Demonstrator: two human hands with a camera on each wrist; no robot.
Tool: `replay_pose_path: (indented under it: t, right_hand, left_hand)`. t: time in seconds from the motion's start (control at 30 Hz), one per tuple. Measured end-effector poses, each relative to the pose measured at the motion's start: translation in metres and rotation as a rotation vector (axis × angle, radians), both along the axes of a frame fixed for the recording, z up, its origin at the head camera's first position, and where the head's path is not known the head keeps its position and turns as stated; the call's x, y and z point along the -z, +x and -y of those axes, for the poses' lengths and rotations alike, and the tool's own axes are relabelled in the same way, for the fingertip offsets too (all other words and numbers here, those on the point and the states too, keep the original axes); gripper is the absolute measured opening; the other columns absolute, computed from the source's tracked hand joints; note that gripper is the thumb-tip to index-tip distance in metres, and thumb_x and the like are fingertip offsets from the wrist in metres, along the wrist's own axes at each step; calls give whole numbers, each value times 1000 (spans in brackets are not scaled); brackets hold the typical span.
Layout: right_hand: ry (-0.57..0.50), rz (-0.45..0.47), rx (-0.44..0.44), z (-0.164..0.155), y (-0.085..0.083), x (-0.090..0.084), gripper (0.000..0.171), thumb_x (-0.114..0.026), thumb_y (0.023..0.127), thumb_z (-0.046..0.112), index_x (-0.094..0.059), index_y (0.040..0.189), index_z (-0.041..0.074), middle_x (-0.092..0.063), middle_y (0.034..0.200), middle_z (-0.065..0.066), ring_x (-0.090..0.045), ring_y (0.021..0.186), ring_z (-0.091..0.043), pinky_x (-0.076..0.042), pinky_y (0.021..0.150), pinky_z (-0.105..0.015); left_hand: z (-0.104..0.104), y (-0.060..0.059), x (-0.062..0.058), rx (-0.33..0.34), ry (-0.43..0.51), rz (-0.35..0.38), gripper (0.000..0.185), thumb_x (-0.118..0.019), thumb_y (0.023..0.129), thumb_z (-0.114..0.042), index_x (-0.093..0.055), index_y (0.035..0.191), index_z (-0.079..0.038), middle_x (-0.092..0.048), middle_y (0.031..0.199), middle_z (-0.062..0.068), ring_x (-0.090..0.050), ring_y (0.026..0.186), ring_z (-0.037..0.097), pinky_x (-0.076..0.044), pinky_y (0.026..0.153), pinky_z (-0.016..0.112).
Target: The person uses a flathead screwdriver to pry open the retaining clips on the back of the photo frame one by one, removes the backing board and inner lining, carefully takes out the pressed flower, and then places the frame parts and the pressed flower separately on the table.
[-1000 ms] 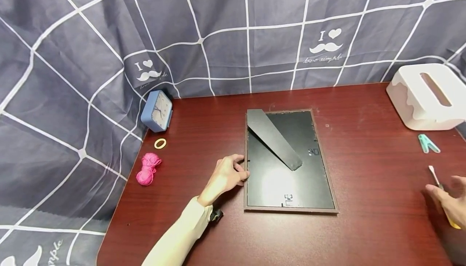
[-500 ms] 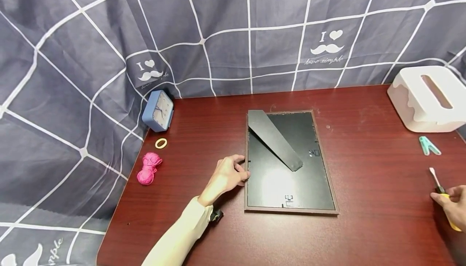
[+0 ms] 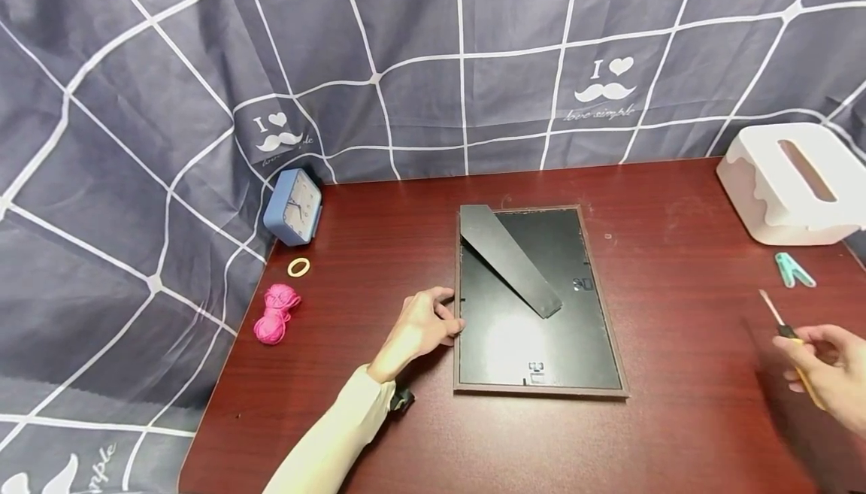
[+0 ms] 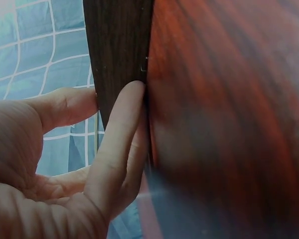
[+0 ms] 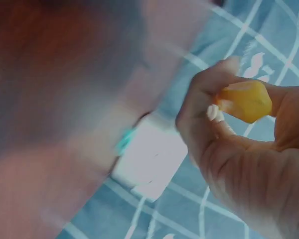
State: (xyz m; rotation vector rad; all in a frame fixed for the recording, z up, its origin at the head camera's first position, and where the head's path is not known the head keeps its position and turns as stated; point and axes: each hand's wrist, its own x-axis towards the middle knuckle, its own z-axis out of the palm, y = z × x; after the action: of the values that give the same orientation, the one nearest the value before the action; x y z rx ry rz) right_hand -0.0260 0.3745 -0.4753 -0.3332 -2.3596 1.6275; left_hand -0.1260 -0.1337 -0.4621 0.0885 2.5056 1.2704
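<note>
A picture frame (image 3: 501, 355) lies face down on the table, its dark back and slanting stand (image 3: 510, 261) showing. My left hand (image 3: 421, 322) grips the frame's left edge. In the left wrist view, the thumb is on one face of the brown edge (image 4: 120, 45) and the fingers lie along its side. At the far right, my right hand (image 3: 828, 374) holds a screwdriver (image 3: 785, 332) with a yellow and black handle, its metal tip pointing up and left above the table. The right wrist view shows the yellow handle end (image 5: 246, 101) within the curled fingers.
A white tissue box (image 3: 778, 193) stands at the back right, with a green clothespin (image 3: 793, 271) before it. On the left are a blue alarm clock (image 3: 292, 207), a pale yellow ring (image 3: 298, 267) and pink yarn (image 3: 276, 313). A grey checked cloth (image 3: 419, 103) hangs behind the table.
My right hand has taken hold of the screwdriver, lifted it and carried it to the left. The left hand and the picture frame have stayed in place.
</note>
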Motion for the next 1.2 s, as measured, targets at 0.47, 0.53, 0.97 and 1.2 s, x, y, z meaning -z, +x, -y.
replay_pose_path:
  t: [0.47,0.53,0.97,1.2]
  right_hand:
    - [441,177,-358,91,-34,-64,16,-69,109,25,-66,117,12,-61,67,7,-59,57,-10,-40,51,-26]
    - [439,122,-404,105,-41,-65,11,-71,106,18,-68,115,11,-63,71,7,-59,60,-8,-42,54,-24]
    - [469,45,-734,212,-97,-58,4,-76,100,21,-74,98,18,-65,77,9,-49,66,-4,-43,64,-23]
    - [512,76,-848,246,-121,-42,11,-75,101,21,-69,95,14,-56,70,8,-49,66,-9,-39,63,-25]
  left_hand:
    - [4,0,6,-2,64,44,62,-81,93,-9,-60,150,1,-76,82,0,-82,68,19,-71,85,34]
    - [4,0,5,1,69,45,62,-81,93,-9,-59,150,1,-72,79,-4,-83,68,19,-71,85,34]
    - [5,-4,2,-7,86,55,65,-83,92,-11,-59,151,0,-78,85,3,-83,70,21,-71,81,33]
    - [3,-5,-1,-18,69,91,64,-83,93,-13,-60,152,-5,-69,78,-6,-83,72,19,-70,76,30]
